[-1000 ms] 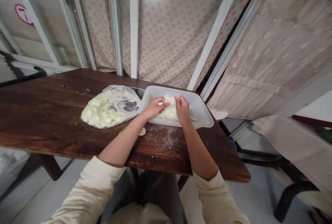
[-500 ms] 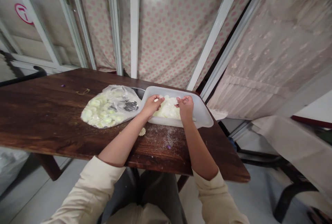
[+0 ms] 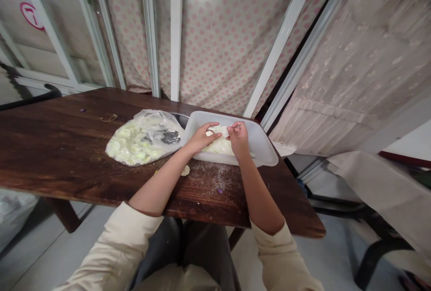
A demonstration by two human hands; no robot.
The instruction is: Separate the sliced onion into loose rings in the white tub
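A white plastic tray (image 3: 262, 151) holds a heap of pale, thin pieces (image 3: 218, 147), whitish to light green. Over the heap, my right hand (image 3: 239, 139) pinches a thin whitish slice (image 3: 224, 130) between thumb and fingers. My left hand (image 3: 201, 139) reaches in from the left side of the tray, thumb and fingers apart, the thumb tip close to that slice. A pale bit shows between its fingers, but I cannot tell whether it is held. Left of the tray lies a clear plastic bag (image 3: 158, 125) with many round, pale green slices (image 3: 124, 136) in it.
The dark wooden table (image 3: 67, 147) carries white crumbs (image 3: 215, 178) before the tray and a scalloped pale piece (image 3: 185, 171) near my left forearm. A thin tie (image 3: 109, 118) lies farther back. Glass panels with a dotted curtain (image 3: 229, 48) stand behind; a covered chair (image 3: 380, 183) is at right.
My left hand has moved right, towards my right hand, and its thumb and fingers have spread. The right hand has shifted slightly, and the whitish slice now shows between the hands.
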